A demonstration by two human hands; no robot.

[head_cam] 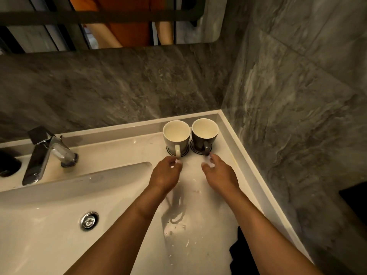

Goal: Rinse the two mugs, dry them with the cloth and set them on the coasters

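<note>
Standing upright on their coasters, white mug (176, 133) and dark mug (204, 133) had handles facing both hands. Left hand (165, 174) sat just short of the white mug's handle, right hand (219, 172) short of the dark's; both grips loosely curled, empty.

White mug (176, 135) upright on left dark round coaster (170, 152), handle toward camera; dark mug (204, 134) with white interior upright on right coaster (193, 148), just beside, handle likewise forward; dark cloth (241, 253) crumpled on counter near front right edge.
</note>
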